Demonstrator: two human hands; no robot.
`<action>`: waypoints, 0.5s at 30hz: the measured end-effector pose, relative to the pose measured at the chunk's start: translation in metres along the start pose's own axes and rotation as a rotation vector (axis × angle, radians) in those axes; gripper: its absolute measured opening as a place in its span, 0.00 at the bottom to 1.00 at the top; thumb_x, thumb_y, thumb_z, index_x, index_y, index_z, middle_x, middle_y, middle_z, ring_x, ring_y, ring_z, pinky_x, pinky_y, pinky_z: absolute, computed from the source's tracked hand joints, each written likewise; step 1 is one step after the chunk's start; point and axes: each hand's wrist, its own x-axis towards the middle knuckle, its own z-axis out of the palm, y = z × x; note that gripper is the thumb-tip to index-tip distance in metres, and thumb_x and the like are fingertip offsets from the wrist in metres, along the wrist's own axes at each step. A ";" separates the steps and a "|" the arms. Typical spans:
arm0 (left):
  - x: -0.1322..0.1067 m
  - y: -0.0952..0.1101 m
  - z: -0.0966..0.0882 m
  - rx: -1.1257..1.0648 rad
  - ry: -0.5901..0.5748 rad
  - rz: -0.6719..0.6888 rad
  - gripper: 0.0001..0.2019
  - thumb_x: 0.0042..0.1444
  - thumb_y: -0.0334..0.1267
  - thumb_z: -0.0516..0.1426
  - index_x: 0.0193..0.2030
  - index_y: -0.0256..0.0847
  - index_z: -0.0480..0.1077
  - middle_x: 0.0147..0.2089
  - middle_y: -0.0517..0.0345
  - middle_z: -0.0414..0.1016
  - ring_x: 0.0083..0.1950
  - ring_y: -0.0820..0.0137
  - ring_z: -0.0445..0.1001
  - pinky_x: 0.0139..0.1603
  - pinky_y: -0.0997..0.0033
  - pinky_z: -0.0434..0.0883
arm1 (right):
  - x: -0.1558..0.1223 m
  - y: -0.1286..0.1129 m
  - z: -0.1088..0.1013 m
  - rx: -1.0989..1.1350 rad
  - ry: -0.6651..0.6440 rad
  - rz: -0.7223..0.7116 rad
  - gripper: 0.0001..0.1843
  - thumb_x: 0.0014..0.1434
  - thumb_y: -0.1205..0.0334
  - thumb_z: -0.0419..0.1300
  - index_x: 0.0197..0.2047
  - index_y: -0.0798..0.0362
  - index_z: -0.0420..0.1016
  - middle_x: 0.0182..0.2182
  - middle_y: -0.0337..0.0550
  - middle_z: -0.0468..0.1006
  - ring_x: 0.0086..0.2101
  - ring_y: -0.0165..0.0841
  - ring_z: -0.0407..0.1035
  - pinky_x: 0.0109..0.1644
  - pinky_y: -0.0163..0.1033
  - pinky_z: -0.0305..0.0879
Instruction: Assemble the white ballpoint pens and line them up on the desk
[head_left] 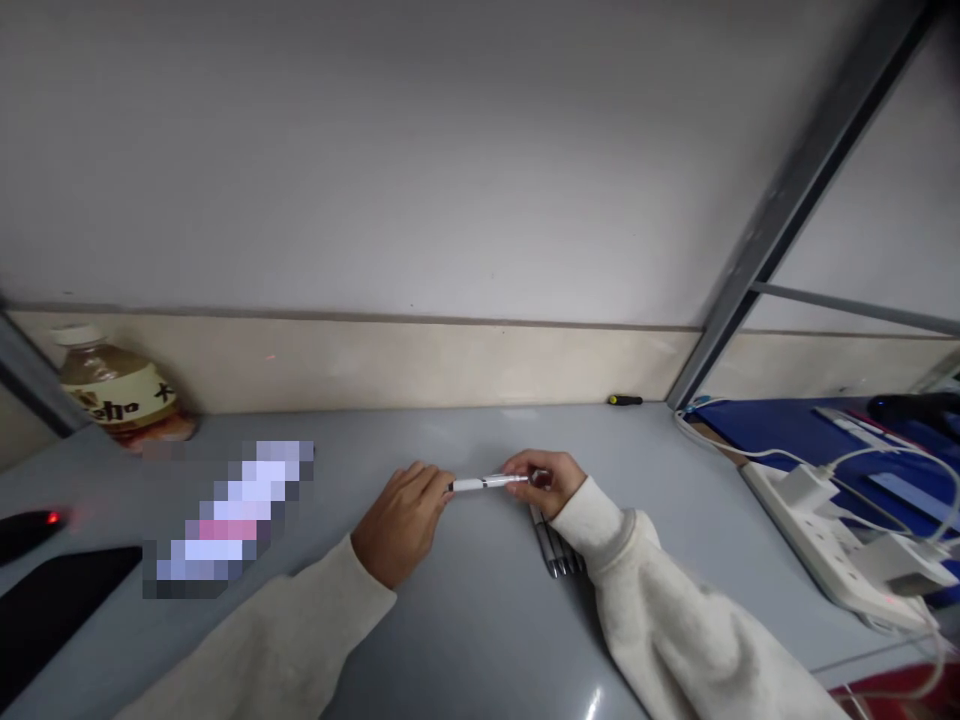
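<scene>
A white pen (pixel 472 485) lies level between my two hands, a little above the grey desk. My left hand (pixel 405 515) is closed around its dark left end, with the fingertips hidden behind the knuckles. At the other end, the thumb and fingers of my right hand (pixel 546 480) pinch the silvery-clear part of the pen. Beneath my right wrist several more pens (pixel 553 550) lie side by side on the desk, partly covered by the sleeve.
A drink bottle (pixel 124 390) stands back left, near a blurred-out phone-like object (pixel 232 520) and a black mouse (pixel 26 535). By the wall lies a small yellow-and-black tool (pixel 625 400). A white power strip (pixel 817 550) with plugs and cables occupies the right.
</scene>
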 end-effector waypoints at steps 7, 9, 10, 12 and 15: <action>-0.001 0.001 0.000 -0.007 -0.005 0.004 0.16 0.63 0.34 0.39 0.34 0.38 0.65 0.30 0.55 0.69 0.34 0.66 0.66 0.34 0.67 0.62 | 0.000 -0.001 -0.001 0.006 -0.050 0.062 0.17 0.49 0.49 0.57 0.28 0.56 0.73 0.17 0.38 0.68 0.19 0.26 0.59 0.22 0.32 0.55; -0.001 0.001 0.000 -0.012 -0.007 -0.007 0.15 0.64 0.34 0.39 0.35 0.39 0.65 0.31 0.55 0.69 0.34 0.66 0.66 0.34 0.67 0.62 | 0.000 -0.001 -0.001 0.002 0.004 0.021 0.15 0.42 0.52 0.63 0.30 0.55 0.73 0.22 0.39 0.71 0.22 0.27 0.61 0.22 0.31 0.55; -0.001 0.000 0.000 -0.014 -0.009 -0.012 0.15 0.64 0.34 0.39 0.35 0.39 0.65 0.31 0.55 0.69 0.34 0.66 0.66 0.35 0.67 0.62 | 0.000 -0.001 -0.001 0.009 0.031 0.016 0.17 0.39 0.53 0.65 0.32 0.55 0.73 0.24 0.39 0.72 0.22 0.27 0.62 0.22 0.31 0.55; -0.001 0.000 0.000 -0.015 -0.016 -0.017 0.16 0.64 0.34 0.39 0.34 0.39 0.65 0.31 0.55 0.69 0.34 0.66 0.66 0.35 0.67 0.62 | 0.001 -0.001 -0.001 0.034 0.003 0.082 0.16 0.42 0.51 0.63 0.29 0.55 0.73 0.20 0.38 0.71 0.20 0.26 0.61 0.21 0.31 0.55; -0.001 -0.001 0.001 -0.010 -0.025 -0.013 0.16 0.64 0.34 0.38 0.35 0.39 0.65 0.32 0.55 0.70 0.35 0.66 0.66 0.36 0.66 0.63 | 0.001 0.001 -0.002 0.041 -0.065 0.153 0.18 0.48 0.48 0.58 0.22 0.56 0.70 0.14 0.36 0.66 0.16 0.25 0.58 0.20 0.32 0.55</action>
